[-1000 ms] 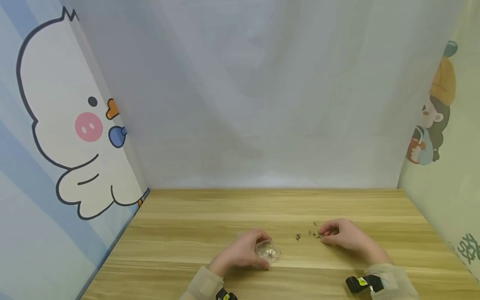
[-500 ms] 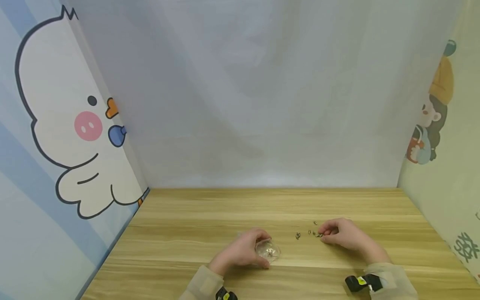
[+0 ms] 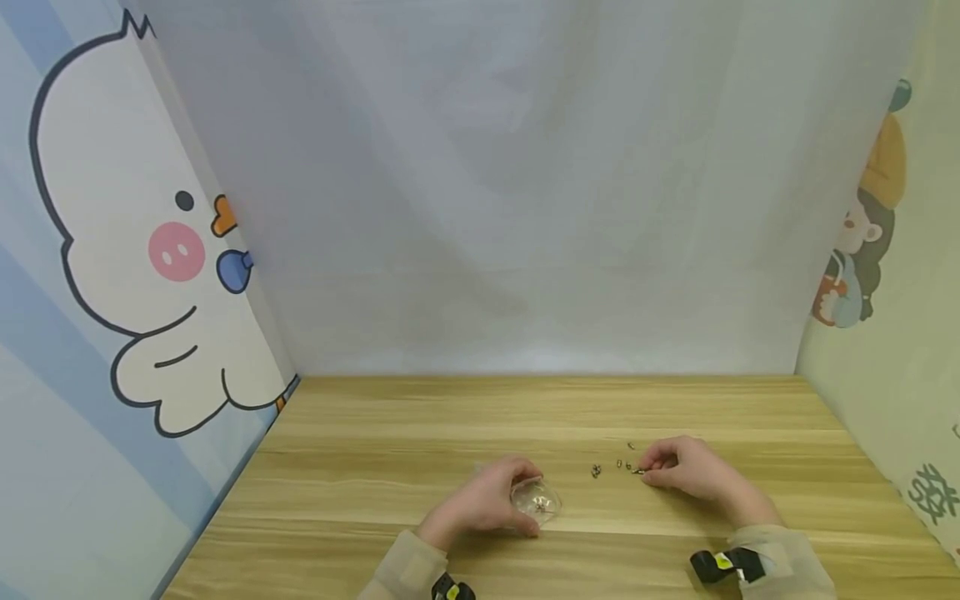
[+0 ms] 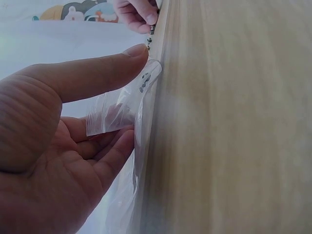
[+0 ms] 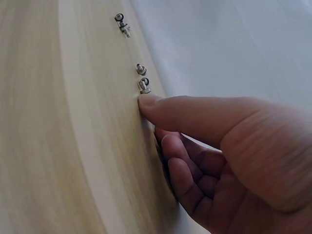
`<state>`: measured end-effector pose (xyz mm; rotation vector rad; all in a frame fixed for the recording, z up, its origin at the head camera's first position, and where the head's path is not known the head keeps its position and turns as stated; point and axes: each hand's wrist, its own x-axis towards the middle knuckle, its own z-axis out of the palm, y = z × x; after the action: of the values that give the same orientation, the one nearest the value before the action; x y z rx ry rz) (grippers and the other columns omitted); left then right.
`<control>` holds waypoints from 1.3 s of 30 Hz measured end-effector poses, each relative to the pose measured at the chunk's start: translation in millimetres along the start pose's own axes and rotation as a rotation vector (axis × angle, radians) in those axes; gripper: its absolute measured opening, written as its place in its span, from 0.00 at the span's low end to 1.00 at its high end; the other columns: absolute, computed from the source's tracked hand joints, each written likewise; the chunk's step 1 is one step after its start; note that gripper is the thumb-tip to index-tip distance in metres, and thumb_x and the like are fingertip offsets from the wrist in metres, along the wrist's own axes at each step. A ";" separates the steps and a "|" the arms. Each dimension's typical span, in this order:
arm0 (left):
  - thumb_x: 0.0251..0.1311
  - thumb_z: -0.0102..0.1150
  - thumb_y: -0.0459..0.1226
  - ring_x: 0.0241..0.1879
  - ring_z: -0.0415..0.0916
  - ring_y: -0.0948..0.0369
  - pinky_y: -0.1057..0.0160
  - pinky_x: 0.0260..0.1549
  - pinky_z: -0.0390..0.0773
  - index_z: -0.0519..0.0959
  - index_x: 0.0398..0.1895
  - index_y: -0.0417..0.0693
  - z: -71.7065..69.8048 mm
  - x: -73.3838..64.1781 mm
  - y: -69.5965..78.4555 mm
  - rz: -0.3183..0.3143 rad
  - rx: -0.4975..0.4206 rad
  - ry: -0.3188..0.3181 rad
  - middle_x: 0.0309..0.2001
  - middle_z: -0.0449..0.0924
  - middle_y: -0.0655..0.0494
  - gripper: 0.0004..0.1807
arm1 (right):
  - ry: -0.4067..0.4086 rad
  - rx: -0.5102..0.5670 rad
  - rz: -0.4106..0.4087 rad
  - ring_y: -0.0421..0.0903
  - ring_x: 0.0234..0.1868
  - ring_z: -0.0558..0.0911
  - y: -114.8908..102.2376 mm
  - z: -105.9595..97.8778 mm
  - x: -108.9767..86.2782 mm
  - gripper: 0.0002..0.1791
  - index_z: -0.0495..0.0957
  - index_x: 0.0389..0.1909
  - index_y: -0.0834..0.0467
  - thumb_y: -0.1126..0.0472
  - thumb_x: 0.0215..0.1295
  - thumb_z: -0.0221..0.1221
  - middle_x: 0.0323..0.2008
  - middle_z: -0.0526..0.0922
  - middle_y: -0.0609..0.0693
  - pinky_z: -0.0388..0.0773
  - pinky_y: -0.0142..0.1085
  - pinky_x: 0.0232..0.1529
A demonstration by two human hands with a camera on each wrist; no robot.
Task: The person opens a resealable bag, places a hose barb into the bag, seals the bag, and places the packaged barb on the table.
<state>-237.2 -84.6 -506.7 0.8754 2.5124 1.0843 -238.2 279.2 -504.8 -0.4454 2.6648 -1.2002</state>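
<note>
My left hand [image 3: 491, 498] holds a clear plastic zip bag [image 3: 547, 500] at the table, its thumb and fingers curled around the mouth. A few small metal pieces [image 4: 145, 82] show inside the bag in the left wrist view. To the right, my right hand [image 3: 693, 471] is low over the table, thumb and index finger pinching a small metal piece [image 4: 152, 29] that looks like a short screw fitting. Its fingertips partly hide that piece. Several similar metal fittings [image 3: 596, 472] lie loose between the two hands, and one fitting [image 5: 141, 69] is just beyond the right thumb.
The wood-grain table [image 3: 420, 417] runs back to a grey-white curtain [image 3: 525, 250]. A single metal fitting [image 3: 631, 446] lies a little farther back. Printed panels with a cartoon duck [image 3: 172, 250] and a cartoon child [image 3: 855, 258] stand at the sides.
The right index fingertip has shifted very slightly to the right over the metal piece. The left hand and the bag stay where they were.
</note>
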 end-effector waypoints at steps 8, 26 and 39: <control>0.42 0.89 0.35 0.57 0.79 0.61 0.60 0.63 0.77 0.81 0.60 0.42 -1.1 0.5 1.7 -0.010 0.009 -0.002 0.56 0.83 0.58 0.38 | 0.005 -0.009 0.002 0.42 0.34 0.78 -1.7 -0.8 -2.3 0.05 0.86 0.39 0.58 0.61 0.67 0.72 0.33 0.83 0.46 0.76 0.33 0.36; 0.42 0.89 0.37 0.58 0.79 0.61 0.60 0.64 0.77 0.81 0.60 0.43 0.5 1.1 -0.4 -0.017 0.024 0.001 0.56 0.83 0.59 0.38 | -0.005 -0.028 -0.020 0.41 0.35 0.79 7.3 -1.3 -2.0 0.05 0.87 0.40 0.55 0.58 0.70 0.71 0.34 0.84 0.45 0.77 0.33 0.38; 0.43 0.89 0.35 0.59 0.79 0.60 0.59 0.65 0.76 0.81 0.60 0.43 0.9 1.0 -0.3 -0.023 -0.009 -0.002 0.57 0.82 0.59 0.38 | 0.023 -0.031 -0.026 0.41 0.36 0.80 -2.7 -4.3 -2.9 0.05 0.88 0.40 0.55 0.58 0.70 0.70 0.34 0.85 0.44 0.78 0.33 0.39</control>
<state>-237.7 -83.6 -507.5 0.8433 2.5076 1.0862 -236.1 281.5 -499.8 -0.4755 2.7087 -1.1795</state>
